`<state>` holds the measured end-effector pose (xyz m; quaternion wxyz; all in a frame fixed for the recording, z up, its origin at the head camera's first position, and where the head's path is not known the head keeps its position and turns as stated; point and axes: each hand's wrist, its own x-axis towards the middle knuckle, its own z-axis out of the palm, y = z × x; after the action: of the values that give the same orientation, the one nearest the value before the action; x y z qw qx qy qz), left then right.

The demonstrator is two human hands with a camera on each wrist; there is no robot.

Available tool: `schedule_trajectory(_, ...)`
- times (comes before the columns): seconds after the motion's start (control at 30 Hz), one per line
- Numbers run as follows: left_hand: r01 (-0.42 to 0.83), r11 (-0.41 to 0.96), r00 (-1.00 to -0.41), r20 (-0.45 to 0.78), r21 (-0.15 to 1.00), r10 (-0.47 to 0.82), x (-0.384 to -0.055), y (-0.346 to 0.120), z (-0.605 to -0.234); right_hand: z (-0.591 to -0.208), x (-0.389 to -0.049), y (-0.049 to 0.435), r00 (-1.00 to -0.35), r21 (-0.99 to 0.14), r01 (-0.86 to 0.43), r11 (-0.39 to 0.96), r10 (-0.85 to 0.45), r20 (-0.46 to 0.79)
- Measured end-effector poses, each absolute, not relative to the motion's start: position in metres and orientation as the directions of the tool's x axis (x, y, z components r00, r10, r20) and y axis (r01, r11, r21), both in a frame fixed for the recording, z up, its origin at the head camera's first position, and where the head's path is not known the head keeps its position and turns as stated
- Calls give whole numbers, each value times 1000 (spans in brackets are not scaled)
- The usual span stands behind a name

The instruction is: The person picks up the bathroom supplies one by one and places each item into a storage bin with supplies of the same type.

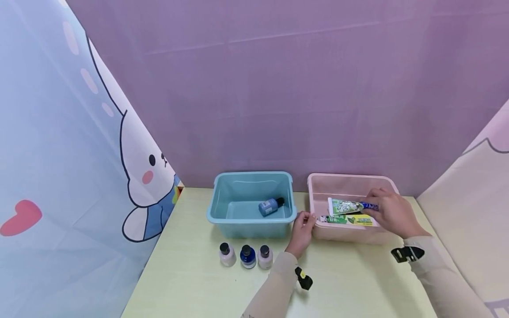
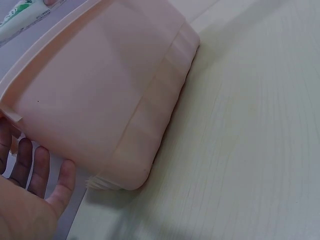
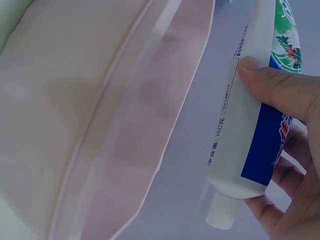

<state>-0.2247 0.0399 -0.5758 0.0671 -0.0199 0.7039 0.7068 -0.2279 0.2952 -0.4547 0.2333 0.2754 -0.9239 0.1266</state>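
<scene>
Pinching the toothpaste tube (image 3: 245, 125), right hand (image 1: 391, 212) may drop it if grip loosens, left hand (image 1: 301, 232) holding the near-left corner of the pink bin (image 1: 354, 234)!

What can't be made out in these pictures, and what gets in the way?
- Head: the cap of the toothpaste tube, hidden by the right hand.
- Head: the label text on the standing navy bottle, too small.
- Left wrist: the floor of the pink bin, hidden by its wall; part of the left hand, cut off by the left edge.
- Right wrist: the tube's flat end, cut off by the top edge.
</scene>
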Motion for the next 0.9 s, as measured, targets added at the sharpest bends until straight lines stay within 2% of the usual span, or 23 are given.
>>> schedule_trajectory(0.9,-153,0,-986,-153,988,62,-226,40,-576,-448,-267,297,-833,-113,-507,854,-451,321)
